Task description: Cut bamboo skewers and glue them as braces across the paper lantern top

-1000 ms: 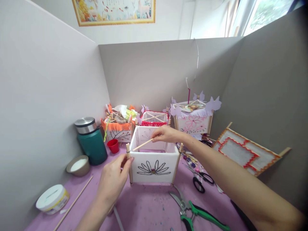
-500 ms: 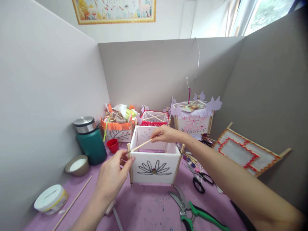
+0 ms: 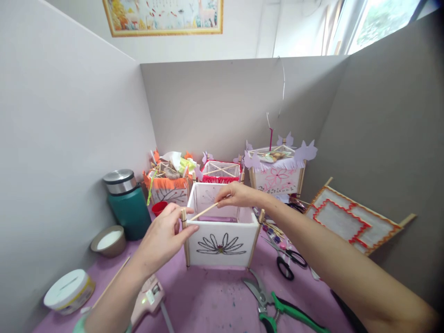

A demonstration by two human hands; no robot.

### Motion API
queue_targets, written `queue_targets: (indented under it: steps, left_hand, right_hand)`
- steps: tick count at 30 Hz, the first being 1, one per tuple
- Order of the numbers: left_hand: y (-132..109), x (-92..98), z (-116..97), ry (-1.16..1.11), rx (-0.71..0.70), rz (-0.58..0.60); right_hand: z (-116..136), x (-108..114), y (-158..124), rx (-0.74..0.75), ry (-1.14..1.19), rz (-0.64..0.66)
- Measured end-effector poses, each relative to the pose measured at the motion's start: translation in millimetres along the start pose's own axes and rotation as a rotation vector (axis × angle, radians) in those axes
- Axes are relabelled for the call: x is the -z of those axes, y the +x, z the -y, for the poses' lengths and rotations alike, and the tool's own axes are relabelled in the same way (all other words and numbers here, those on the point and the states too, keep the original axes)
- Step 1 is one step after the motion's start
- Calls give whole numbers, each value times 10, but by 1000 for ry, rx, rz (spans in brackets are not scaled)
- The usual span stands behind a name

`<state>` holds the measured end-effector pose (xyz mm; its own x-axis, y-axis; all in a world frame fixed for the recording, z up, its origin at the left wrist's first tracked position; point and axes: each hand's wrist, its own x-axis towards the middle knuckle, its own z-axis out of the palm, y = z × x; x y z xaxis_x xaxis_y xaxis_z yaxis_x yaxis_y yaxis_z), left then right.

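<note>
A white square box lantern [image 3: 222,245] with wooden corner posts stands upright on the purple tabletop, open at the top. A black flower is drawn on its front panel. At the front left corner, my left hand [image 3: 169,231] grips the lantern, thumb on the front panel and fingers around the post. My right hand [image 3: 234,194] is over the opening, its fingers pinching one end of a thin wooden stick [image 3: 205,211]. The stick slants down to the left, its far end by that same corner. My right fingertips are partly hidden.
Green-handled pruning shears [image 3: 268,300] and black scissors [image 3: 286,263] lie at right. A pink glue gun [image 3: 149,296] is under my left forearm. A green flask [image 3: 128,208], bowl [image 3: 109,240] and white tub [image 3: 69,291] stand left. Decorated lanterns [image 3: 277,178] line the back.
My left hand has shifted up around the corner post, its thumb stretched further across the panel. More of the glue gun shows now. My right hand and the stick have hardly moved.
</note>
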<state>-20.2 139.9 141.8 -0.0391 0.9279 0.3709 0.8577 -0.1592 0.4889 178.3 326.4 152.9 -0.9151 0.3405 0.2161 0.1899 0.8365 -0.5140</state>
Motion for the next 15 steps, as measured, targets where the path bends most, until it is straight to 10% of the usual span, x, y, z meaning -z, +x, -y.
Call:
queue_targets:
  steps: [15]
  left_hand:
    - [695, 306, -140, -88, -15, 242]
  right_hand:
    - [43, 26, -18, -27, -3, 18]
